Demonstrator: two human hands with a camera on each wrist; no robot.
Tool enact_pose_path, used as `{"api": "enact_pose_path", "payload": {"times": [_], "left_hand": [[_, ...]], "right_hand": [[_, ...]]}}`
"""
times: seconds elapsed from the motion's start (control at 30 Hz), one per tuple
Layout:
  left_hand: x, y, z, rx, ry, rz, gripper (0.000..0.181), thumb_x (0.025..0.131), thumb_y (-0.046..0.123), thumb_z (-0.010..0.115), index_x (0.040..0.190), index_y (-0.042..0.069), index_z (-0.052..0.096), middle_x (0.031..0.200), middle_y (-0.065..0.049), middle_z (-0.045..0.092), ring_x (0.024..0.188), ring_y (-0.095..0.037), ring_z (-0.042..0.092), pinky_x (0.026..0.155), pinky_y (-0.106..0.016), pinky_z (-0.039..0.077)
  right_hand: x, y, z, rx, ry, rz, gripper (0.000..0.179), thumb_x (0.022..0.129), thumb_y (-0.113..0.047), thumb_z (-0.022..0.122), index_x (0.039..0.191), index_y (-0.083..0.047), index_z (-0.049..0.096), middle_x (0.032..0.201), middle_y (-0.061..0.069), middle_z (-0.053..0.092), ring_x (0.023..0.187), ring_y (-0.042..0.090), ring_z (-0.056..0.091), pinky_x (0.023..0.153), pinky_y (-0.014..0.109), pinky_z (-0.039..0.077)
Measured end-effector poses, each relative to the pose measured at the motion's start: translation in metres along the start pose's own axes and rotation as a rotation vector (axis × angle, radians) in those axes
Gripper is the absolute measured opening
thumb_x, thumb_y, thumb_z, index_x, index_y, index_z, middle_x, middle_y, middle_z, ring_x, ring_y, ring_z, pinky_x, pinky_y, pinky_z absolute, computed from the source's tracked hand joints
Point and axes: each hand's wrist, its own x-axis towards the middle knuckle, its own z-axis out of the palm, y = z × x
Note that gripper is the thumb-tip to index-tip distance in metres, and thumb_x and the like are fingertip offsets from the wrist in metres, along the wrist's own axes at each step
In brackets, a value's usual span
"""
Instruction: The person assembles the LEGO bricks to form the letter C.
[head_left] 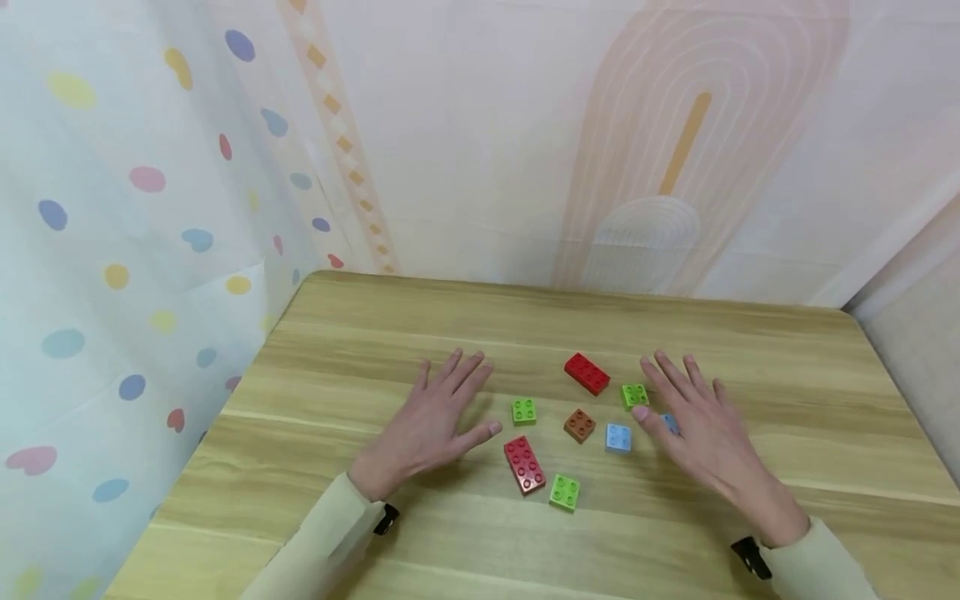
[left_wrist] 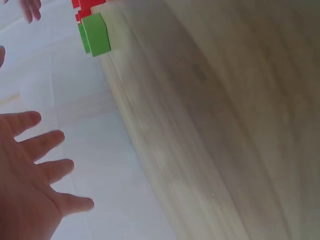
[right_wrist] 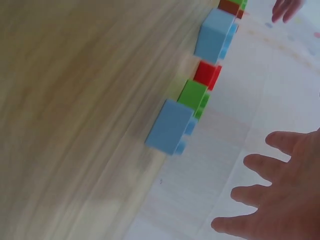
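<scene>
Could knock the blue block (head_left: 670,424), partly covered in the head view, by lowering the right hand (head_left: 701,429) without looking beneath. Might nudge the far green block (head_left: 633,395), near that hand's thumb, with a careless inward sweep. Could shove the brown block (head_left: 580,425) into the pale blue block (head_left: 618,437), both between the hands, if pushing across from the left hand (head_left: 435,421). Just right of the left thumb, find the crimson block (head_left: 524,464). Gripping nothing with either hand, with fingers spread on both. Can see no container; lying loose on the counter (head_left: 450,317) instead.
</scene>
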Motion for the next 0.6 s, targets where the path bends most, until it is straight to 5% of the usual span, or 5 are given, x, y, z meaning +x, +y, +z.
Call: {"api": "enact_pose_path", "payload": {"times": [0.4, 0.6], "left_hand": [[0.0, 0.008, 0.008, -0.105, -0.072, 0.191, 0.071, 0.1, 0.041, 0.066, 0.157, 0.005, 0.041, 0.161, -0.016, 0.041, 0.15, -0.036, 0.034, 0.119, -0.061, 0.028], [-0.002, 0.011, 0.014, -0.128, -0.129, 0.229, 0.065, 0.101, 0.032, 0.063, 0.157, 0.007, 0.042, 0.16, -0.014, 0.042, 0.149, -0.032, 0.037, 0.12, -0.06, 0.028]], "right_hand": [[-0.01, -0.018, 0.008, 0.041, 0.029, -0.066, 0.066, 0.106, -0.043, 0.054, 0.158, -0.005, 0.041, 0.163, 0.019, 0.036, 0.15, 0.049, 0.025, 0.113, 0.077, 0.021], [-0.015, -0.028, 0.019, 0.036, -0.001, -0.107, 0.067, 0.104, -0.045, 0.056, 0.157, -0.006, 0.043, 0.161, 0.017, 0.041, 0.15, 0.047, 0.028, 0.114, 0.075, 0.022]]}}
